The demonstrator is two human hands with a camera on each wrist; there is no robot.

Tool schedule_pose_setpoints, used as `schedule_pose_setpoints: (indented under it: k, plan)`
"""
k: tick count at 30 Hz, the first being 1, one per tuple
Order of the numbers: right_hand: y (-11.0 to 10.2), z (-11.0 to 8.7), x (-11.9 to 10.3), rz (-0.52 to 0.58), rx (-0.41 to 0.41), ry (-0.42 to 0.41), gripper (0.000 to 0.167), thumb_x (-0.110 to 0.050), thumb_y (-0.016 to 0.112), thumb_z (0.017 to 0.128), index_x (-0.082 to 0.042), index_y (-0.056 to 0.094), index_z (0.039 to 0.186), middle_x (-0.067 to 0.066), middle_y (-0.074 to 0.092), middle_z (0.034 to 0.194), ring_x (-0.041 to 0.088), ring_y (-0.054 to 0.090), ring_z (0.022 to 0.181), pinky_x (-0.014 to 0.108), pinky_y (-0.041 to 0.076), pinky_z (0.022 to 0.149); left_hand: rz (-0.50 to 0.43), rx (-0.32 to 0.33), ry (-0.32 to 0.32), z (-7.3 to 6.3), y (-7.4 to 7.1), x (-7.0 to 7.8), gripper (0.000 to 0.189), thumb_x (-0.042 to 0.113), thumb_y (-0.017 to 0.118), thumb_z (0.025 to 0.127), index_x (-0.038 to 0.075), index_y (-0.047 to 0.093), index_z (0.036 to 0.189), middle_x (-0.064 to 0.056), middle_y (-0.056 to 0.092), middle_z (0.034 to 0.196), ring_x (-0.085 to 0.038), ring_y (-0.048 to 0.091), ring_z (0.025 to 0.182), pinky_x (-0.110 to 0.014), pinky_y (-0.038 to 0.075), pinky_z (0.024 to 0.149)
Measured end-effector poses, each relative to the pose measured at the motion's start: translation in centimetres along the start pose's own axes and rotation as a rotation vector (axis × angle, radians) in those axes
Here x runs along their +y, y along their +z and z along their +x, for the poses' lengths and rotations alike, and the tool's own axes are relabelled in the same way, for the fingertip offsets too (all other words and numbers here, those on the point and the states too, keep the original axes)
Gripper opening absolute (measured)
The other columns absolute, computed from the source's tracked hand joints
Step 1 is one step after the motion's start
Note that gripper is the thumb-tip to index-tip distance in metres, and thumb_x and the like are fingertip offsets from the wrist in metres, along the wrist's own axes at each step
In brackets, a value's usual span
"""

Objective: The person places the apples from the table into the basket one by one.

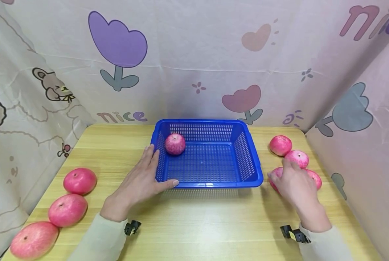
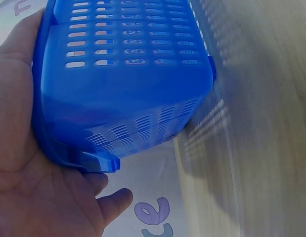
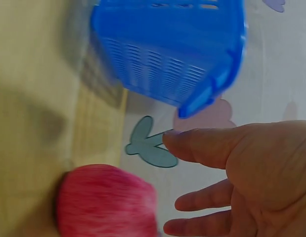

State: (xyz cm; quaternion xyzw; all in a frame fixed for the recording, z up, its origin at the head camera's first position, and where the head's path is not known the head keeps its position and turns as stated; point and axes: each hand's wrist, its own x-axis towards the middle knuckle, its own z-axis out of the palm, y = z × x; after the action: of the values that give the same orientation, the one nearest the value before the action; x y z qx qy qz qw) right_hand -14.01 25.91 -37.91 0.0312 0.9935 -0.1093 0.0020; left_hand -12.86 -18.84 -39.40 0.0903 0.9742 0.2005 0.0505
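Observation:
A blue plastic basket (image 1: 207, 185) stands mid-table with one red apple (image 1: 175, 144) in its back left corner. My left hand (image 1: 139, 181) rests on the basket's left rim near the front corner, fingers extended; the left wrist view shows the palm along the blue rim (image 2: 40, 98). Over at the right, my right hand (image 1: 295, 186) hovers above a group of several apples (image 1: 280, 145) and partly covers some of them. In the right wrist view its thumb and fingers are spread beside a red apple (image 3: 108, 202), apart from it.
Three more apples (image 1: 68, 210) lie in a slanting row along the table's left side. A printed cloth (image 1: 194, 72) hangs behind the wooden table (image 1: 201, 224) and along both sides. Black wrist cameras (image 1: 132, 227) sit on both sleeves.

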Motion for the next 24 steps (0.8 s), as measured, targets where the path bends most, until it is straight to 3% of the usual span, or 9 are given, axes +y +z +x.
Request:
schedule_pose_setpoints:
  k: [6,12,19,24]
  plan:
    - [1.1,-0.3,0.4,-0.014,-0.044,0.019,0.088,-0.039,0.072,0.097,0.012,0.034,0.157,0.043,0.038,0.154,0.072,0.041,0.131,0.083,0.04,0.098,-0.002,-0.006,-0.004,0.0,0.0,0.0,0.136,0.097,0.049,0.079,0.004,0.007,0.169,-0.013,-0.012,0.178,-0.036,-0.004,0.165,-0.065,0.021,0.126]
    - [1.7,-0.2,0.3,0.011,0.002,-0.027,0.075,-0.03,0.076,0.095,0.015,0.047,0.147,0.04,0.048,0.148,0.066,0.044,0.132,0.078,0.04,0.104,0.001,-0.011,-0.007,0.1,-0.1,0.1,0.137,0.098,0.048,0.079,0.004,0.007,0.169,-0.013,-0.012,0.178,-0.036,-0.004,0.165,-0.065,0.021,0.126]
    - [2.2,0.5,0.1,0.034,0.014,-0.059,0.071,-0.026,0.074,0.096,0.017,0.047,0.146,0.041,0.047,0.149,0.063,0.041,0.138,0.073,0.032,0.116,0.007,-0.017,0.001,0.0,-0.1,0.1,0.135,0.098,0.047,0.08,0.004,0.008,0.169,-0.012,-0.012,0.178,-0.035,-0.007,0.165,-0.063,0.017,0.128]
    - [2.5,0.9,0.1,0.039,-0.013,-0.043,0.075,-0.027,0.074,0.096,0.018,0.043,0.148,0.044,0.042,0.151,0.066,0.04,0.137,0.076,0.034,0.113,0.056,-0.016,0.032,0.0,-0.3,0.1,0.134,0.097,0.045,0.082,0.0,0.011,0.168,-0.017,-0.01,0.177,-0.036,-0.01,0.164,-0.061,0.01,0.131]
